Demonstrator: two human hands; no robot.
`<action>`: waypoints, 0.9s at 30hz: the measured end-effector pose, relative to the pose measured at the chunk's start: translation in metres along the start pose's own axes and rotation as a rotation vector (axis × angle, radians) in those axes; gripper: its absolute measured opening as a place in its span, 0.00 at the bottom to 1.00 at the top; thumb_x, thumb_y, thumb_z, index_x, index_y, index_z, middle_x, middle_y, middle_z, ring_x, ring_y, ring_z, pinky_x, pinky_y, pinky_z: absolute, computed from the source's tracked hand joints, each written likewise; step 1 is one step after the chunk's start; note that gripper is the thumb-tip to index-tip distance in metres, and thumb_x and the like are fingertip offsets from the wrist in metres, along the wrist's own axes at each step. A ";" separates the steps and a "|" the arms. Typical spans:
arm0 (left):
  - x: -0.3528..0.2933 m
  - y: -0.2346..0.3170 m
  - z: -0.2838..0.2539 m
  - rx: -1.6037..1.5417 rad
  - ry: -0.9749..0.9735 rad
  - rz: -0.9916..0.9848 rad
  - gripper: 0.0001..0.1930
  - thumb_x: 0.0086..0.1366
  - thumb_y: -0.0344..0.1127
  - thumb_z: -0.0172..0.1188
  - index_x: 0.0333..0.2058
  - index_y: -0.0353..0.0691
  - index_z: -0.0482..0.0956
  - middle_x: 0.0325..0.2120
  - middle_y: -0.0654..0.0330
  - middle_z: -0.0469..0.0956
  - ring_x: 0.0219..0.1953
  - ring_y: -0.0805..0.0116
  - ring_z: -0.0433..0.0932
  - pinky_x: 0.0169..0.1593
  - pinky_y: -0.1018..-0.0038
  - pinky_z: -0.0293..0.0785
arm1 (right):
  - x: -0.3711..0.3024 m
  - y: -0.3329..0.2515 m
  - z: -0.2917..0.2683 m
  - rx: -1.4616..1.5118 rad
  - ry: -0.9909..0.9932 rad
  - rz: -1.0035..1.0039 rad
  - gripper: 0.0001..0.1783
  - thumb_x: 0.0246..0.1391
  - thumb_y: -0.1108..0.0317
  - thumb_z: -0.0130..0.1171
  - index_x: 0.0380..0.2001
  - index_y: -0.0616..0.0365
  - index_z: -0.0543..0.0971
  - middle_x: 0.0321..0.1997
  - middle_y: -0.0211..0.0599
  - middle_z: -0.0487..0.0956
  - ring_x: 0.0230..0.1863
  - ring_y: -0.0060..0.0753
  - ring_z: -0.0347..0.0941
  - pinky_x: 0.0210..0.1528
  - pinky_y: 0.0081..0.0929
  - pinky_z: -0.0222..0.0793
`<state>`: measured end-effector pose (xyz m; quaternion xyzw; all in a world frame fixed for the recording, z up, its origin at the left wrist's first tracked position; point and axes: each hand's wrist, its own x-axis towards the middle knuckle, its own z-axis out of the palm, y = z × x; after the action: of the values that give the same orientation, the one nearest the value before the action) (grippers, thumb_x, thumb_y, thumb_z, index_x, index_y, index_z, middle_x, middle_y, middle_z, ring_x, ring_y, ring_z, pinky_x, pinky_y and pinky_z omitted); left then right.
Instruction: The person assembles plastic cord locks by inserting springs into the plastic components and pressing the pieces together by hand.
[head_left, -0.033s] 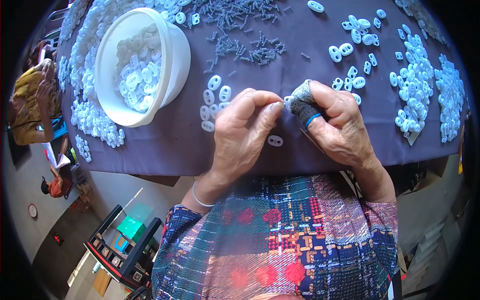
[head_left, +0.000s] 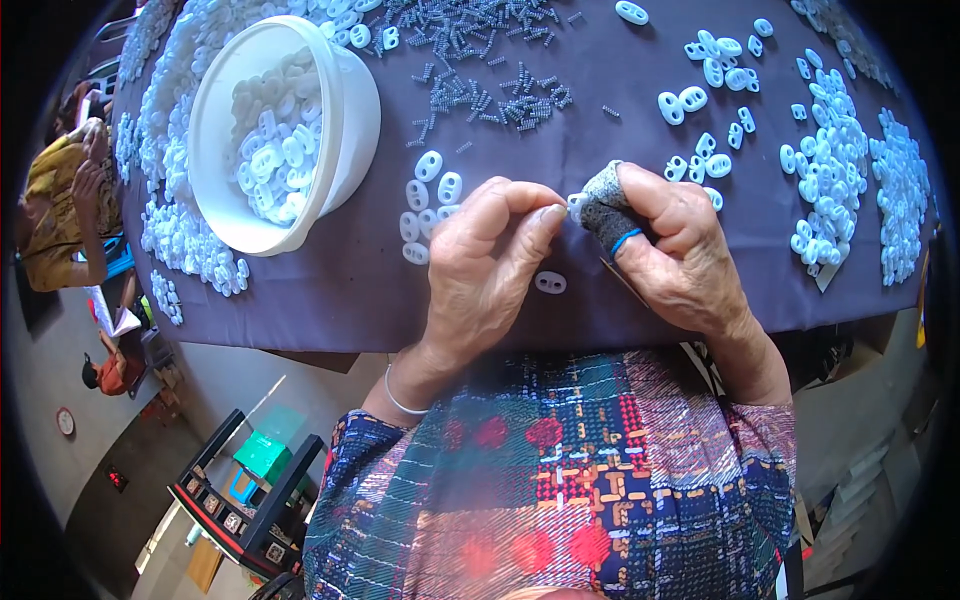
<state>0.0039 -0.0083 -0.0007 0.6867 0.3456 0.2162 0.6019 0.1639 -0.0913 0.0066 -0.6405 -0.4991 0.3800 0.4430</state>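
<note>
My right hand [head_left: 680, 245] grips a small white plastic piece [head_left: 576, 206], seemingly a two-hole cord lock, at its fingertips. A grey finger sleeve with a blue edge [head_left: 606, 205] covers one of its fingers. My left hand [head_left: 485, 260] is pinched closed against the left side of that piece; whatever sits between its thumb and forefinger is hidden. Under the right hand a thin brownish strip [head_left: 625, 281] shows. A loose oval cord lock [head_left: 550, 282] with two holes lies between my wrists. Several more cord locks [head_left: 429, 165] lie beside my left hand, partly covered by it.
A white tub [head_left: 350, 130] holding white pieces stands left, beside large heaps [head_left: 165, 160]. Small dark springs [head_left: 490, 90] are scattered at the far middle. On the right are piles of white parts [head_left: 830, 160]. Other people [head_left: 65, 200] sit beyond the table's left edge.
</note>
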 end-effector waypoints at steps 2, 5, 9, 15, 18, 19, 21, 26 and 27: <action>0.000 -0.002 0.001 0.029 0.022 0.027 0.04 0.62 0.27 0.57 0.35 0.33 0.76 0.25 0.67 0.72 0.25 0.84 0.68 0.27 0.87 0.64 | 0.001 0.000 -0.001 -0.024 -0.022 -0.005 0.05 0.41 0.78 0.52 0.27 0.64 0.71 0.18 0.37 0.67 0.20 0.28 0.65 0.24 0.23 0.60; -0.003 0.002 0.002 0.032 0.066 0.007 0.04 0.62 0.27 0.56 0.34 0.34 0.76 0.24 0.68 0.72 0.23 0.84 0.68 0.26 0.87 0.63 | 0.003 0.001 0.005 -0.031 0.002 -0.073 0.06 0.41 0.78 0.52 0.28 0.64 0.72 0.18 0.37 0.67 0.20 0.27 0.66 0.24 0.23 0.60; -0.001 0.008 0.001 -0.070 0.084 -0.088 0.04 0.63 0.28 0.56 0.34 0.34 0.77 0.23 0.68 0.73 0.22 0.84 0.68 0.26 0.87 0.64 | 0.005 -0.001 0.006 0.055 -0.007 -0.008 0.07 0.42 0.79 0.50 0.30 0.64 0.72 0.16 0.32 0.67 0.17 0.21 0.65 0.20 0.21 0.59; -0.001 0.010 0.002 -0.182 0.061 -0.131 0.05 0.62 0.29 0.57 0.35 0.34 0.78 0.22 0.67 0.74 0.22 0.83 0.69 0.27 0.86 0.66 | 0.002 -0.005 0.003 0.202 -0.002 0.133 0.08 0.45 0.79 0.46 0.30 0.62 0.73 0.16 0.22 0.66 0.13 0.11 0.61 0.15 0.14 0.54; 0.000 0.009 0.003 -0.224 0.056 -0.092 0.06 0.62 0.30 0.58 0.35 0.34 0.78 0.22 0.67 0.74 0.22 0.82 0.69 0.27 0.86 0.67 | 0.003 -0.004 0.002 0.200 -0.019 0.096 0.08 0.44 0.79 0.46 0.30 0.62 0.73 0.16 0.23 0.66 0.13 0.12 0.61 0.15 0.15 0.54; 0.000 0.009 0.003 -0.203 0.063 -0.120 0.06 0.62 0.30 0.58 0.34 0.34 0.78 0.22 0.67 0.74 0.22 0.82 0.69 0.27 0.86 0.67 | 0.003 -0.004 0.002 0.201 -0.019 0.096 0.08 0.44 0.79 0.46 0.30 0.62 0.73 0.16 0.23 0.66 0.13 0.12 0.61 0.15 0.15 0.54; 0.001 0.010 0.003 -0.180 0.071 -0.149 0.06 0.62 0.30 0.58 0.34 0.34 0.78 0.22 0.67 0.74 0.22 0.82 0.70 0.27 0.86 0.67 | 0.004 -0.003 0.001 0.211 -0.028 0.112 0.08 0.44 0.79 0.46 0.29 0.62 0.73 0.16 0.23 0.67 0.13 0.12 0.61 0.16 0.15 0.55; 0.003 0.011 0.003 -0.136 0.128 -0.134 0.06 0.61 0.30 0.59 0.34 0.34 0.77 0.20 0.68 0.73 0.20 0.84 0.69 0.24 0.86 0.66 | 0.009 0.002 0.008 0.066 0.050 -0.106 0.07 0.44 0.79 0.47 0.29 0.62 0.72 0.16 0.22 0.67 0.13 0.12 0.60 0.15 0.15 0.54; 0.003 0.011 0.003 -0.136 0.129 -0.131 0.06 0.61 0.30 0.59 0.34 0.34 0.77 0.20 0.68 0.73 0.20 0.84 0.69 0.24 0.86 0.66 | 0.009 0.001 0.008 0.120 0.027 -0.040 0.07 0.45 0.79 0.47 0.30 0.62 0.72 0.16 0.22 0.67 0.13 0.11 0.60 0.15 0.15 0.54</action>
<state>0.0104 -0.0085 0.0089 0.6049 0.4122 0.2433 0.6364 0.1590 -0.0816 0.0027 -0.6079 -0.4821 0.3914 0.4947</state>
